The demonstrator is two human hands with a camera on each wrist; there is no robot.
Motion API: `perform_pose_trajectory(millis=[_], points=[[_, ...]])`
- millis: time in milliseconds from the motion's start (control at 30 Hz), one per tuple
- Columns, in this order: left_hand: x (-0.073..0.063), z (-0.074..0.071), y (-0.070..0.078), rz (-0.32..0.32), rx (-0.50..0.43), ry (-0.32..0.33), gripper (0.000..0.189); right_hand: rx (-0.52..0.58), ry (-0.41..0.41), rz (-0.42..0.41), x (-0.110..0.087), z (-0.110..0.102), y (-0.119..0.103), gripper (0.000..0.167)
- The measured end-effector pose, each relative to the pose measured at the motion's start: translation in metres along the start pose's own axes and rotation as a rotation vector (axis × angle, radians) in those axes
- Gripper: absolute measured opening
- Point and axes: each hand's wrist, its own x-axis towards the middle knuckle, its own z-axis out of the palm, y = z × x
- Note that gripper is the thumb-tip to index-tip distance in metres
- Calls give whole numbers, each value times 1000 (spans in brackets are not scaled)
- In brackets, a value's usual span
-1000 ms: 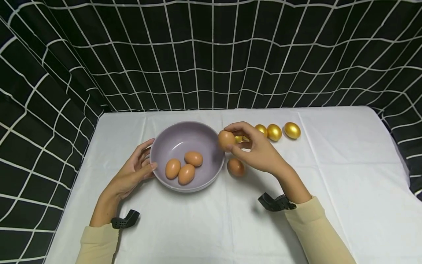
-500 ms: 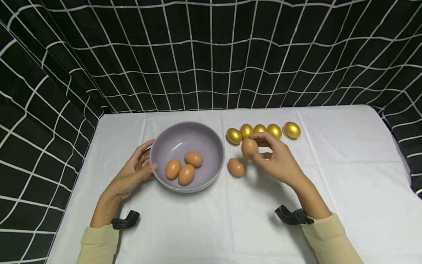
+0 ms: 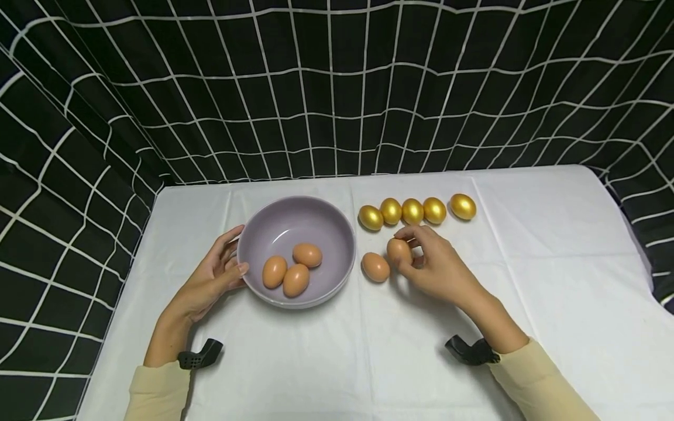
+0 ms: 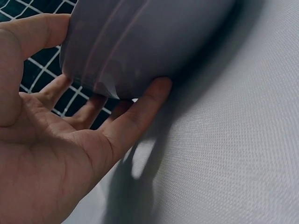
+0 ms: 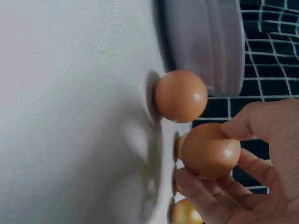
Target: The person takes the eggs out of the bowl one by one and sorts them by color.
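Note:
My left hand (image 3: 213,278) holds the left side of a mauve bowl (image 3: 295,206), its thumb at the rim and its fingers against the outer wall. Inside the bowl lie three brown eggs (image 3: 296,279), grouped at the bottom. Between thumb and fingertips, my right hand (image 3: 439,263) grips another brown egg (image 3: 399,251); in the right wrist view this egg (image 5: 210,151) appears held just off the cloth. Left of it, between hand and bowl, a loose brown egg (image 3: 375,267) rests on the table.
Several golden eggs (image 3: 413,211) form a row behind my right hand, the rightmost golden egg (image 3: 463,207) set slightly apart. White cloth covers the table (image 3: 295,368). A black curtain with white grid lines (image 3: 316,88) hangs behind and at the left.
My right hand has carried its brown egg from the bowl's right rim to the right, then lowered it toward the table beside the loose egg. The left hand stays on the bowl.

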Motion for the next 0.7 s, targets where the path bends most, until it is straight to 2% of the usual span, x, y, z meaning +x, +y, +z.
perform_pose_trajectory(millis=[367,700], points=[[-1,-1,-3,-7,-10,0,79,-214,-78,14,2,5,-6,35],[-1,0,-1,-5,-11,0,79,-275,-93,32,-2,2,-11,32]])
